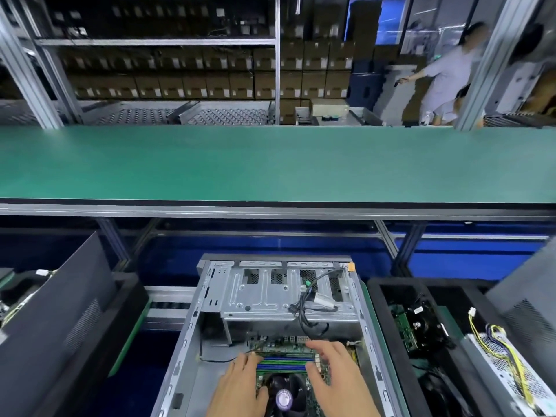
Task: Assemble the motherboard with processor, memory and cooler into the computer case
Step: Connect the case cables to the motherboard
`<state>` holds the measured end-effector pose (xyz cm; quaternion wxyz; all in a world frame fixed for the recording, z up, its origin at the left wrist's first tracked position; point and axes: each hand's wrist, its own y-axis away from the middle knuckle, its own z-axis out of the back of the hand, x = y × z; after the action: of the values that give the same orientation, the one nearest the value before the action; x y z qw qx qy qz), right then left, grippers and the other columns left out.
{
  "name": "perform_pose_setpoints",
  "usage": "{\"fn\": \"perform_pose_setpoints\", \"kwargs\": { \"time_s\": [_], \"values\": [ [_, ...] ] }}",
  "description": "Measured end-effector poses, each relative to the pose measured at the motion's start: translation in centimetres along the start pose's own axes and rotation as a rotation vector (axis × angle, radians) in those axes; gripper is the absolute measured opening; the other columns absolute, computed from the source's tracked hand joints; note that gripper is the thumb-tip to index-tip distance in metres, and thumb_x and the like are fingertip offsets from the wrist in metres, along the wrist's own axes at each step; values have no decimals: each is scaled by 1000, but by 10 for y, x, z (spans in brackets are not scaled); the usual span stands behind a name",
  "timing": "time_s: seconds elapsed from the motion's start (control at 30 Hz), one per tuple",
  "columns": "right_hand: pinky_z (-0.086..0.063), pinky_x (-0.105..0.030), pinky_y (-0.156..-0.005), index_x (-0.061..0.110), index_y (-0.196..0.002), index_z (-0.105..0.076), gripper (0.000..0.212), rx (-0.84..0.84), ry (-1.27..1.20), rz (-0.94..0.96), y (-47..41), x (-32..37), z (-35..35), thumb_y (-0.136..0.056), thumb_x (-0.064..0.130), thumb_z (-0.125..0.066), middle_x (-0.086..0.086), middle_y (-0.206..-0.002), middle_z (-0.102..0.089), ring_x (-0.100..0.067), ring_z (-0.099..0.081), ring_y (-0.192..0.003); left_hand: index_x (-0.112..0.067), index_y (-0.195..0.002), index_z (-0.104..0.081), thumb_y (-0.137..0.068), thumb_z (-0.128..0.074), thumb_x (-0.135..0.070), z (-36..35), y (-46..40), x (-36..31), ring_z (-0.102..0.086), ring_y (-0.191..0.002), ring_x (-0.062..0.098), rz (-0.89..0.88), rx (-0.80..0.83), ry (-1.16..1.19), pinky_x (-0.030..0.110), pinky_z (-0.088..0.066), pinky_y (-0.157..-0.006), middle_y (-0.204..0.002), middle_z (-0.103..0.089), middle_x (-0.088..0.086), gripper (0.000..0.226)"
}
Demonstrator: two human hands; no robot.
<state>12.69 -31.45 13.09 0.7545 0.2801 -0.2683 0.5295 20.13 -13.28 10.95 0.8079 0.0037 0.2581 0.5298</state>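
From the head view, the green motherboard [288, 356], with blue memory slots and a round black cooler fan [284, 392], lies inside the open grey sheet-metal computer case [210, 296], at its near end, below the drive cage. The left hand [237, 386] and right hand [334, 377] rest on the board, fingers spread flat and pressing, grasping nothing. Likely step: seating the board on its mounts. Next calls for nudging it into alignment, keeping the loose black cable [304, 308] clear.
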Motion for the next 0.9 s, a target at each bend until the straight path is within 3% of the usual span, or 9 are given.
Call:
{"fn": "perform_pose_setpoints", "kwargs": {
  "time_s": [0.53,0.9],
  "values": [
    [-37,-15,-100,46,-139,-43,40,97,1,2,-3,1,-1,-101,40,-55,26,-134,-42,4,-45,-122,-36,-139,-40,-98,-47,-41,1,4,0,-45,-132,10,15,53,47,26,-40,-103,-147,-42,-12,43],
    [-37,-15,-96,50,-139,-40,42,115,6,13,-11,0,-3,-101,41,-54,29,-132,-39,5,-46,-120,-37,-139,-38,-98,-46,-39,1,4,-1,-46,-131,6,4,18,103,21,-41,-102,-148,-42,-15,42]
  ]
}}
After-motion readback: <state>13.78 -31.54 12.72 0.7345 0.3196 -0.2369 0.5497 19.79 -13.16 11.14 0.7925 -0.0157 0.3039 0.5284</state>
